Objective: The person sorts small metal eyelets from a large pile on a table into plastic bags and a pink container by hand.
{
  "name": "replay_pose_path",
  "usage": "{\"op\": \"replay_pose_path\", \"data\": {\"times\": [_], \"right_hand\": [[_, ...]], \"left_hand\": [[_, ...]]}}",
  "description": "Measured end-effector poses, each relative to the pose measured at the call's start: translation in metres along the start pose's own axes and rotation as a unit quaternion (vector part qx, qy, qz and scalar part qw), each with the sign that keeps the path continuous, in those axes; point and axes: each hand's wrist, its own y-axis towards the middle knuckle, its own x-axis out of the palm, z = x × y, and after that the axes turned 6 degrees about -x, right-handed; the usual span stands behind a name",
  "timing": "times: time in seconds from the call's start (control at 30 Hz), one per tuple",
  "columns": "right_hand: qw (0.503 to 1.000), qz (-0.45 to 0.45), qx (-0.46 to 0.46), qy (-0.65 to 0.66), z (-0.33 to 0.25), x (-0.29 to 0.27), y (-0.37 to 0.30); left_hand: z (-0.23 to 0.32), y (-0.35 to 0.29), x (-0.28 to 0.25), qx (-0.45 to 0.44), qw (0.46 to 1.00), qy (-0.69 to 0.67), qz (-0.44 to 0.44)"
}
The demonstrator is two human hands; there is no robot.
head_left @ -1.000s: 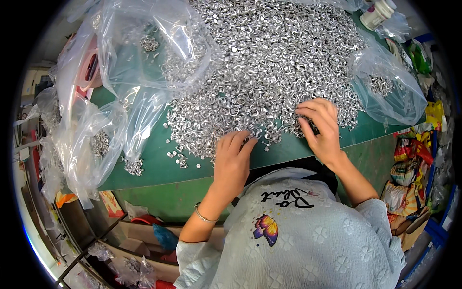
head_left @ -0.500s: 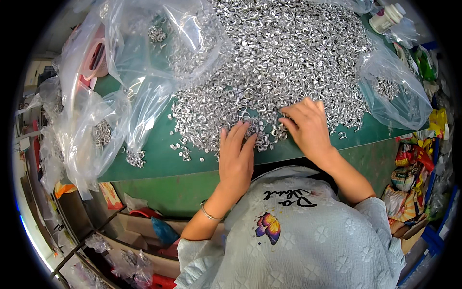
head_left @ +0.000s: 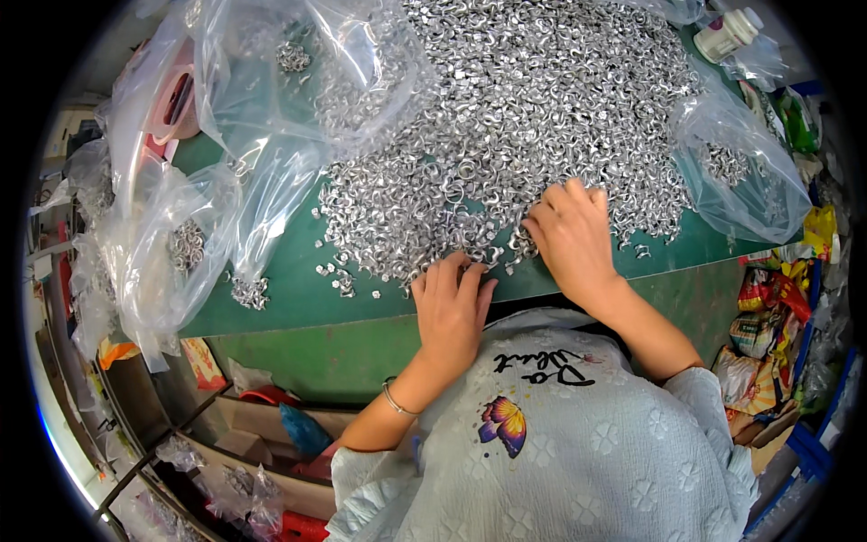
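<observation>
A broad heap of small silver metal pieces (head_left: 551, 99), many of them curved or ring-like, is spread across the green tabletop. At the heap's near edge, close to the table's front, my left hand (head_left: 449, 307) has its fingers bent and somewhat apart, touching the pieces. Farther right, my right hand (head_left: 575, 237) is at the pieces with its fingers curled and the thumb drawn in toward the index finger. Anything between those fingertips is too small or hidden to make out. A larger silver ring (head_left: 466, 170) lies in the heap beyond my hands.
Clear plastic bags (head_left: 262, 194) cover the left side, with small clusters of pieces inside and beside them. Another clear bag (head_left: 745, 172) lies at the right. A white bottle (head_left: 727, 34) stands far right. Below the green table (head_left: 352, 307) are brown shelves (head_left: 262, 429); colourful packets (head_left: 759, 334) sit right.
My left hand has drawn back toward the table's front edge, its fingers more bent. My right hand has shifted slightly left, its fingers more curled. Pieces between the hands have moved.
</observation>
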Motion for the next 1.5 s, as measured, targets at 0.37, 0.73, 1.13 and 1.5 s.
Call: {"op": "replay_pose_path", "data": {"times": [0.37,0.73,1.13,1.5], "right_hand": [[0.999,-0.004,-0.038,-0.002,-0.001,0.002,0.005],[0.936,0.099,0.022,0.338,0.026,0.001,0.000],[0.963,-0.001,0.065,0.261,-0.006,-0.008,-0.007],[0.994,0.093,0.044,0.036,0.003,0.002,-0.008]], "left_hand": [[-0.002,0.001,-0.001,0.031,0.999,0.010,-0.010],[-0.008,0.002,0.006,0.033,0.999,-0.027,0.021],[-0.006,0.012,0.000,-0.119,0.964,-0.211,0.108],[-0.016,0.012,0.032,-0.079,0.912,-0.218,0.338]]}}
